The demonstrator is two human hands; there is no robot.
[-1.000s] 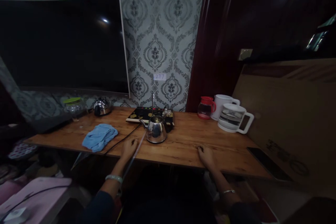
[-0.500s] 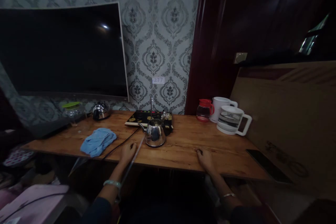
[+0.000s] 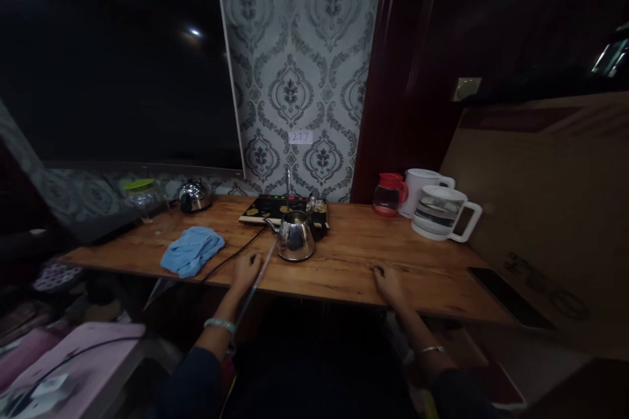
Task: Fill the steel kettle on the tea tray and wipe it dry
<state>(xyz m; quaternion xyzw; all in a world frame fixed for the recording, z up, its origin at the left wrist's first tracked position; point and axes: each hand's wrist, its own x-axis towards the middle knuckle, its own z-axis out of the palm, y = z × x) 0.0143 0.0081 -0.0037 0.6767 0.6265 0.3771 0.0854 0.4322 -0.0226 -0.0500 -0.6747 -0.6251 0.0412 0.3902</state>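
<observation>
Nothing on the brown wooden surface (image 3: 344, 268) has shifted (only the viewpoint tilts), so the shiny silver, open-topped metal kettle (image 3: 295, 240) stands untouched, near centre. Left hand (image 3: 246, 270) and right hand (image 3: 391, 285) rest curled nearby; whether either grip is clenched, I cannot tell.

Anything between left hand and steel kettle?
Yes: in the head view, a thin pale strip slants between the left hand and the steel kettle, running down past the tabletop's front edge.
</observation>
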